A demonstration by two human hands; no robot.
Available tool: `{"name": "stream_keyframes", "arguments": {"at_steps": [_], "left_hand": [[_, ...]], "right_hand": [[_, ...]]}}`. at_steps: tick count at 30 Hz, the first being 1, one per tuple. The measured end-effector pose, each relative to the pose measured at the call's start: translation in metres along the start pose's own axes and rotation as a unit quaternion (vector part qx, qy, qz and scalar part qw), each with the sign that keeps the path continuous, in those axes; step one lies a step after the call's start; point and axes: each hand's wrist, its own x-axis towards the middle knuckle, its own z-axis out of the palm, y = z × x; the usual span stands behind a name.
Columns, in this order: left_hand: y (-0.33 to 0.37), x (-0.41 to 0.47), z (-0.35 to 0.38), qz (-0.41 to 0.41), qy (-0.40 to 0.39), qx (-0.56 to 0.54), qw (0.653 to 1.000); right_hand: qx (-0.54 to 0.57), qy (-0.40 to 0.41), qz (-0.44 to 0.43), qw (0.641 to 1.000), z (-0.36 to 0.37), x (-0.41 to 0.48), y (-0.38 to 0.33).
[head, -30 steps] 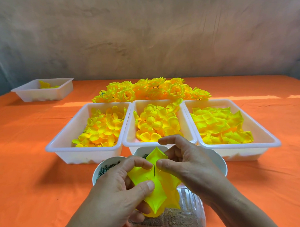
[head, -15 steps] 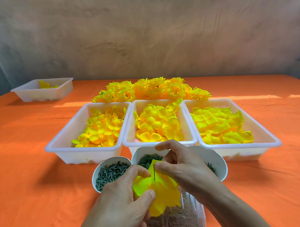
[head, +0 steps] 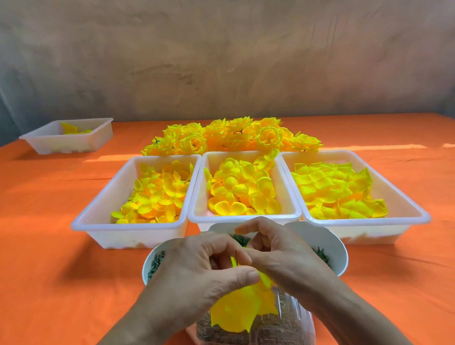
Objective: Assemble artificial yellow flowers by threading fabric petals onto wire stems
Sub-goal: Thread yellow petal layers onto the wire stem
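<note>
Closer together than half a second ago: left hand (head: 199, 272) and right hand (head: 285, 258), fingertips now meeting around a thin dark wire stem (head: 236, 256), its tip poking up between them. Stem pinched by the right thumb and forefinger. Yellow fabric petal (head: 239, 314) gripped under the left thumb, lower than before, no longer showing above the fingers but hanging crumpled beneath the grip. Straight below the grip, at the near table edge, a clear plastic container (head: 286, 327) of brownish bits, partly screened by the petal. Just behind the grip, two white bowls of dark green pieces: left bowl (head: 153, 253) now largely covered by the left hand, right bowl (head: 329, 243) showing past the right wrist. Beyond the bowls, side by side, left tray (head: 125, 226), middle tray (head: 244, 218) and right tray (head: 365, 221), all heaped with loose yellow petals; behind those, a pile of finished flowers (head: 233, 138). Far off to the left of the grip, a fourth tray (head: 65, 144) holding a few petals. Open orange cloth (head: 56, 255) stretching wide on either side of the hands.
</note>
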Motion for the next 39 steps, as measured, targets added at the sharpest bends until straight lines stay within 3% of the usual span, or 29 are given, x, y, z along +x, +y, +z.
{"name": "stream_keyframes", "arguments": {"at_steps": [13, 28, 33, 36, 39], "left_hand": [[-0.022, 0.009, 0.016, -0.044, -0.033, -0.010, 0.998], [-0.018, 0.014, 0.016, -0.102, -0.039, -0.043, 0.993], [-0.018, 0.016, 0.016, -0.140, -0.059, -0.062, 0.987], [-0.018, 0.018, 0.014, -0.142, -0.067, -0.058, 0.986], [-0.018, 0.021, 0.012, -0.142, -0.095, -0.067, 0.983]], "right_hand": [[-0.007, -0.003, 0.009, 1.000, -0.001, 0.002, 0.008], [0.032, 0.116, -0.001, 0.993, -0.065, 0.034, 0.003], [-0.139, 0.247, 0.032, 0.958, -0.127, 0.093, 0.020], [-0.313, 0.276, 0.085, 0.905, -0.161, 0.130, 0.037], [-0.399, 0.282, 0.129, 0.863, -0.180, 0.161, 0.054]]}}
